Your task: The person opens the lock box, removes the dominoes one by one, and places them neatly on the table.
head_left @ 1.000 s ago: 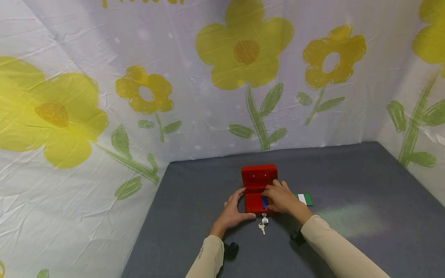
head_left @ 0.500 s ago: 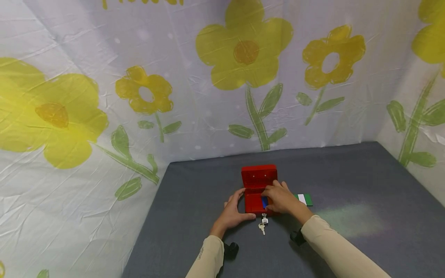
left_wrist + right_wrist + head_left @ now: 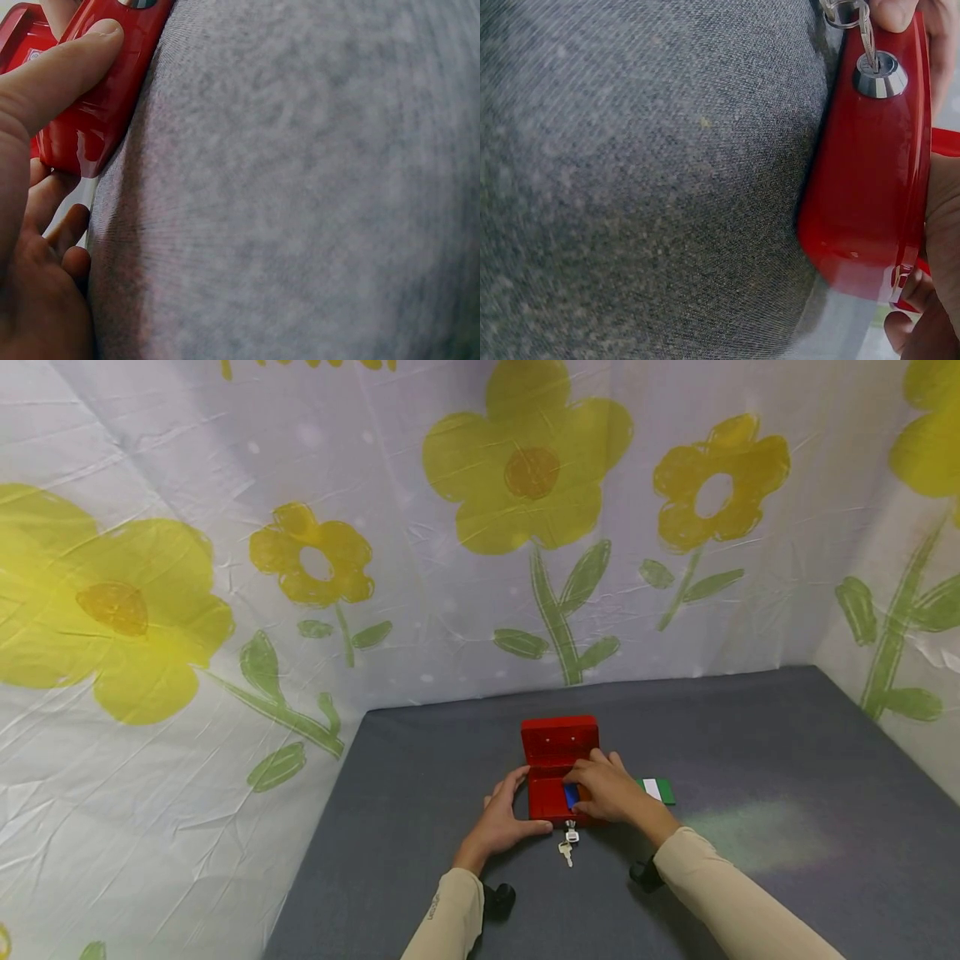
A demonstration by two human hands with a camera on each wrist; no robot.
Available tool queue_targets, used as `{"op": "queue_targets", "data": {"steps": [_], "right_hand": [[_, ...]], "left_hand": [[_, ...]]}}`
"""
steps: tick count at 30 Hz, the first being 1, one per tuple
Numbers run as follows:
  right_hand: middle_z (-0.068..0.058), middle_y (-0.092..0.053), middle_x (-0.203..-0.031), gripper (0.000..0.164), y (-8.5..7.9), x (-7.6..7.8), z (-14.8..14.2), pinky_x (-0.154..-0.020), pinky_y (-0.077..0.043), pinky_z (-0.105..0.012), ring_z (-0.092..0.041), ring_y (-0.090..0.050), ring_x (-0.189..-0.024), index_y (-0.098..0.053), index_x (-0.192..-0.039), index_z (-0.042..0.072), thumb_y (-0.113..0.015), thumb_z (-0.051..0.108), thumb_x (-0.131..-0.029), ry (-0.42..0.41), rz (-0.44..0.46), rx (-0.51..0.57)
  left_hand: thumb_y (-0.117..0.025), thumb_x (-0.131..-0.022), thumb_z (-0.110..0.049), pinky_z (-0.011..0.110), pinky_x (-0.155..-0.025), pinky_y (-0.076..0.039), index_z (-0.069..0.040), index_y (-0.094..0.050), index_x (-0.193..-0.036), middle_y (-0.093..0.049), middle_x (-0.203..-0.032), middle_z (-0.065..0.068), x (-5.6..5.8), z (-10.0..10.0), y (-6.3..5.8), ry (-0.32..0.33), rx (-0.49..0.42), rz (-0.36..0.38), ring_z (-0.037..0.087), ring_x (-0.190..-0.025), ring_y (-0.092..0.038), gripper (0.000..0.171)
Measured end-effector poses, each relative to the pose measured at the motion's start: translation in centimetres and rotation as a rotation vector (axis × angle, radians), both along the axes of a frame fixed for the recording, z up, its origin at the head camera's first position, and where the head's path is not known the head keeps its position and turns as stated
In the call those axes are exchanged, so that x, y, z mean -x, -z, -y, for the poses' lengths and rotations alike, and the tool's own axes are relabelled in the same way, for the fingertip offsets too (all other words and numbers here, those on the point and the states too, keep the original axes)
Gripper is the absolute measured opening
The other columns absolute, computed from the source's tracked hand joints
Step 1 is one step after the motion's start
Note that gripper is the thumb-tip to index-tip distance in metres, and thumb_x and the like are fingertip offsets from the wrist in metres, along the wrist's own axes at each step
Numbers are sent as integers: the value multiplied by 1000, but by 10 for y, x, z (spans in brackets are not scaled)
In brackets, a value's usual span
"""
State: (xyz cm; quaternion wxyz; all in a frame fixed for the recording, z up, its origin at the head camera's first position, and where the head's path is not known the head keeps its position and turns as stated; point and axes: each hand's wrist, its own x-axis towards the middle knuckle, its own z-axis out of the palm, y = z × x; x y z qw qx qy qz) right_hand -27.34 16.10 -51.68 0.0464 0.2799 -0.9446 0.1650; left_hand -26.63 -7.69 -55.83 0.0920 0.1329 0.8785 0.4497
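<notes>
A small red cash box (image 3: 547, 788) stands with its lid (image 3: 558, 743) raised. My left hand (image 3: 498, 823) grips its left side, thumb on the front wall and fingers round the side. A key sits in the front lock (image 3: 881, 77), and from it a second key (image 3: 566, 852) hangs on a ring. Inside the box, toward the right, my right hand (image 3: 609, 788) has its curled fingers and thumb on a flat blue item (image 3: 572, 797). Much of that item is hidden under the hand, so its kind is unclear. In the left wrist view my left thumb (image 3: 71, 64) presses the red wall.
A green and white flat item (image 3: 660, 790) lies on the grey table (image 3: 420, 793) just right of the box, partly behind my right wrist. Behind the table hangs a white cloth (image 3: 442, 610) printed with yellow flowers.
</notes>
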Motion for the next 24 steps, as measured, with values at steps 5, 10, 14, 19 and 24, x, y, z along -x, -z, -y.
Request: {"op": "queue_targets", "data": {"steps": [5, 10, 14, 19, 24], "right_hand": [[-4, -74, -109, 41, -1, -1, -1, -74, -25, -35, -20, -47, -94, -77, -114, 11, -88, 23, -77, 4, -6, 8], [-4, -73, -109, 41, -3, -3, -2, -74, -25, -35, -20, -47, -94, -76, -115, 10, -88, 22, -78, 7, -4, 19], [-4, -72, -109, 41, -5, -4, -2, -74, -24, -34, -19, -47, -94, -75, -116, 9, -87, 23, -79, 5, -4, 28], [-4, -71, -109, 41, -6, -5, -4, -73, -23, -34, -18, -45, -93, -74, -118, 9, -85, 26, -82, 8, -1, 49], [-5, -70, -112, 43, -4, -5, -7, -74, -23, -35, -17, -44, -92, -73, -120, 9, -84, 28, -83, 13, -8, 58]], "left_hand": [[-87, -77, -44, 67, -112, -34, -33, -34, -156, -39, -163, 6, 1, 0, 1, 3, 8, -2, 38, -141, -35, 96], [-87, -76, -45, 69, -115, -30, -31, -33, -156, -39, -163, 8, 2, 0, -1, 12, 9, -7, 40, -144, -35, 97], [-88, -77, -44, 70, -115, -29, -30, -33, -156, -39, -163, 9, 1, 1, -1, 16, 6, -10, 41, -145, -35, 98], [-88, -77, -44, 69, -113, -32, -31, -34, -156, -39, -163, 9, 0, 1, -1, 12, -3, -5, 40, -142, -35, 97], [-88, -77, -43, 67, -113, -33, -29, -34, -156, -39, -163, 7, 0, 1, -1, 14, -13, -8, 39, -142, -35, 97]]}}
